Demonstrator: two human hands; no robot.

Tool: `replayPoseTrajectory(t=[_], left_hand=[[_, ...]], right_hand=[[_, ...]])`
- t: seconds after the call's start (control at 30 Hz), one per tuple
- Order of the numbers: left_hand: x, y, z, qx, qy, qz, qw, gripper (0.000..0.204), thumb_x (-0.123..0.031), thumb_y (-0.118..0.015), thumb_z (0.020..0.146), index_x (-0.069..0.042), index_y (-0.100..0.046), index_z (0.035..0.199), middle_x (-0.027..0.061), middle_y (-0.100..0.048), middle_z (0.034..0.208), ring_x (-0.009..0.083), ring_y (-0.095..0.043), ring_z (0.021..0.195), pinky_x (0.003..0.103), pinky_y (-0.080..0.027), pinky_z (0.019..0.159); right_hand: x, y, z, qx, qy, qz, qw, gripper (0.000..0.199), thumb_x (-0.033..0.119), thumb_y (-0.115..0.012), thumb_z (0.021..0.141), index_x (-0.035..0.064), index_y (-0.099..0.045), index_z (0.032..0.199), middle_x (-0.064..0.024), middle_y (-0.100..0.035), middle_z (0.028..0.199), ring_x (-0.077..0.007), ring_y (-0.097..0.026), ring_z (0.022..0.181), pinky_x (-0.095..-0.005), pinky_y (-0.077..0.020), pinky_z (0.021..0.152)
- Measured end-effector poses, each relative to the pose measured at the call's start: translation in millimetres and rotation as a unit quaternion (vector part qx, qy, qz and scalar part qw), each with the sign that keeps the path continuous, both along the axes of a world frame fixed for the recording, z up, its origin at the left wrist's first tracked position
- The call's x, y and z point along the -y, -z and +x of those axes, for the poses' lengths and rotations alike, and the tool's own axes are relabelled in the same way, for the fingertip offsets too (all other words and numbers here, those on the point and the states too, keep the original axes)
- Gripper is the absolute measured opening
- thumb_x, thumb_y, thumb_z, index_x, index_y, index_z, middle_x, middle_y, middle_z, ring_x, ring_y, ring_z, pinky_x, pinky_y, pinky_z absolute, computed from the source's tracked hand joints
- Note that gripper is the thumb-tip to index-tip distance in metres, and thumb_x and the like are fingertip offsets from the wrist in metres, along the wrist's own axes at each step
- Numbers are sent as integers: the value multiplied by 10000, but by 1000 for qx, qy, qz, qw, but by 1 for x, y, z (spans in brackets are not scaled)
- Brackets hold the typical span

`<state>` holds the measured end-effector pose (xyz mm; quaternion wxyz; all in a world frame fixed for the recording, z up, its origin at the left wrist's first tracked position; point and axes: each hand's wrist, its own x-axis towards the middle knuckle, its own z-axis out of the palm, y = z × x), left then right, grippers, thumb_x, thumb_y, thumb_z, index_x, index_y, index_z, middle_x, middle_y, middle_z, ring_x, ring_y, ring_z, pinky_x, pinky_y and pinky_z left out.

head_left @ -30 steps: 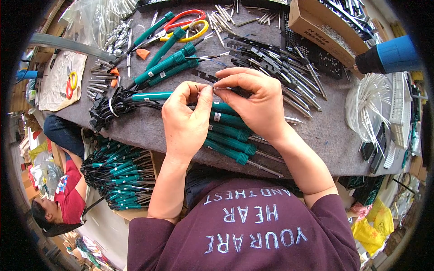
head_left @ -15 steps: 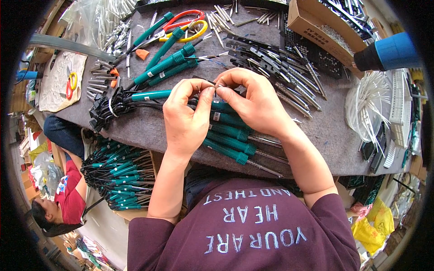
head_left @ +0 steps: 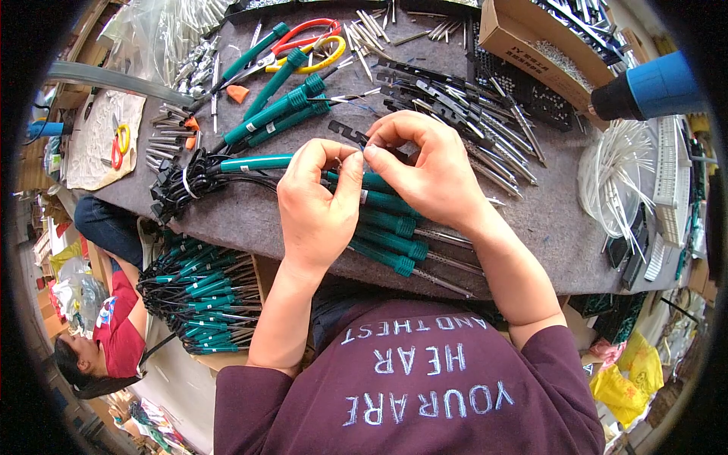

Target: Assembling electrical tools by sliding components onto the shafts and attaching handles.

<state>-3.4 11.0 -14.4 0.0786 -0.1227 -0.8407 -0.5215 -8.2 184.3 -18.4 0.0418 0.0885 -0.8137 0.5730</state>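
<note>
Thumb and fingers of my left hand (head_left: 318, 201) are pinched together on what looks like a thin wire. Close against it, my right hand (head_left: 428, 167) is also closed in a pinch. A black notched strip (head_left: 347, 130) sticks out past the right fingertips; its other end is hidden by the fingers. Below both hands lie several teal-handled soldering irons (head_left: 394, 221) with perforated metal shafts. Their black cords (head_left: 189, 178) are bundled to the left. More teal handles (head_left: 277, 114) lie beyond my left hand, bare wire ends showing at one of them.
Red-handled and yellow-handled scissors (head_left: 307, 49) lie at the back. A pile of metal rods and black strips (head_left: 470, 114) sits to the right, near a cardboard box (head_left: 542, 57) and a blue tool (head_left: 652, 87). A crate of soldering irons (head_left: 201, 296) stands lower left, beside another person (head_left: 114, 326).
Both hands have shifted slightly, the left a little right and down, staying pinched together. More of the black notched strip now shows beyond the fingertips.
</note>
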Motion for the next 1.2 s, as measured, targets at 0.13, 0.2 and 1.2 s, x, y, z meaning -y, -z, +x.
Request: replayPoseTrajectory(t=[0.13,0.2,1.2], left_hand=[[-2,-3,2,2,1,-18,1000,75,-29,-712,902,10,-649,892,138,-683,842,283,-682,780,363,-528,727],[-2,-3,0,0,3,-23,1000,69,-27,-708,905,10,-650,897,137,-682,846,282,-681,780,363,-528,726],[-3,3,-3,-59,48,-36,996,77,-33,-729,885,-41,-664,925,88,-667,853,279,-633,783,373,-468,757]], right_hand=[[1,-6,2,-72,26,17,997,115,110,-743,842,5,-733,888,-133,-732,943,-277,-722,820,-371,-567,739],[0,1,0,-90,15,22,996,109,101,-736,846,5,-726,897,-127,-729,962,-285,-724,836,-374,-569,748],[-16,3,-4,66,13,-80,995,177,139,-722,839,-34,-757,853,-150,-768,1029,-194,-729,896,-331,-567,819]])
